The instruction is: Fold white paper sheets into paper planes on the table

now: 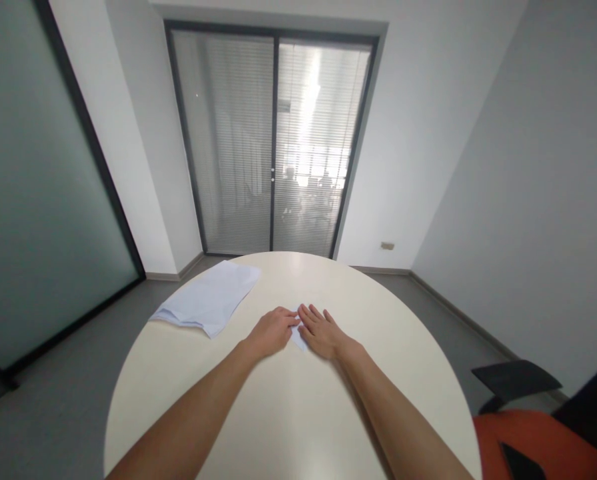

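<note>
Small white paper (298,339) lies near the middle of a round, cream table (413,360), partly covered between two bare hands. An orange chair (533,430) with black armrests stands at the near right, beside the table. Both forearms reach forward from the near edge. The paper is just right of the left hand (273,331) and just left of the right hand (322,331); both touch it, neither clearly nearer. Its visible strip is longest from near to far, slanting slightly, the near end toward the right. The left hand is half curled, fingertips at the paper; whether it pinches, I cannot tell. The right lies palm down, fingers extended, gripping nothing visible. Farther left are larger white sheets (206,297); beyond the table, glass doors (223,133) with blinds.
</note>
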A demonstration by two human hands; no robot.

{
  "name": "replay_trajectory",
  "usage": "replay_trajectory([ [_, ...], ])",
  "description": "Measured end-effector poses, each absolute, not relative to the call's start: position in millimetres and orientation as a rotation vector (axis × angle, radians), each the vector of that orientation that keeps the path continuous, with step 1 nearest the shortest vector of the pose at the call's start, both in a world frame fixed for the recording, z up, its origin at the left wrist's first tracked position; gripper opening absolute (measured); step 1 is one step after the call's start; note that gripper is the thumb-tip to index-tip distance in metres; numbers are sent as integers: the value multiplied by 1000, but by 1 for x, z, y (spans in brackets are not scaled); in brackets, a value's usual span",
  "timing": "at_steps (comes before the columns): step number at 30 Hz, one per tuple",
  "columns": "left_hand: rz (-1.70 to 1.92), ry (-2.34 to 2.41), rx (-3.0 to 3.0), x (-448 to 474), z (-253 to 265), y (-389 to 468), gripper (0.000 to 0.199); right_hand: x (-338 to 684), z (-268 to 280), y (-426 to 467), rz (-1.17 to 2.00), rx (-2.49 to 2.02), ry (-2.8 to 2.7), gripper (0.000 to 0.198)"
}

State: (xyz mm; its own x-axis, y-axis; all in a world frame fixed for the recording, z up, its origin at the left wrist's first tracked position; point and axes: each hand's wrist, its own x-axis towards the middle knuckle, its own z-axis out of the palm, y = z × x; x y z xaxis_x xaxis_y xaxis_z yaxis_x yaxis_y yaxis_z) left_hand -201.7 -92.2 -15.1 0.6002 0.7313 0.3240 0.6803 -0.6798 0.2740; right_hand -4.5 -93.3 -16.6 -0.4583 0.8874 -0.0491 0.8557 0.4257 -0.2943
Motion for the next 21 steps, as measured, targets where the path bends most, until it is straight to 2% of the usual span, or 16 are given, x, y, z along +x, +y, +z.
replay_trajectory([
  [7, 676, 1065, 2733, -202, -12, -94, 32, 5, -11, -92, 301, -1451, -2522, 54],
  [13, 682, 1064, 2698, -200, -11, -98, 28, 15, -17, -87, 422, -1341, -2543, 54],
  [18, 646, 1042, 2738, -201, -11, -98, 40, 17, -23, -81, 471, -1312, -2538, 57],
  [21, 602, 1059, 2802, -202, -9, -97, 39, 25, -25, -75, 525, -1305, -2522, 54],
])
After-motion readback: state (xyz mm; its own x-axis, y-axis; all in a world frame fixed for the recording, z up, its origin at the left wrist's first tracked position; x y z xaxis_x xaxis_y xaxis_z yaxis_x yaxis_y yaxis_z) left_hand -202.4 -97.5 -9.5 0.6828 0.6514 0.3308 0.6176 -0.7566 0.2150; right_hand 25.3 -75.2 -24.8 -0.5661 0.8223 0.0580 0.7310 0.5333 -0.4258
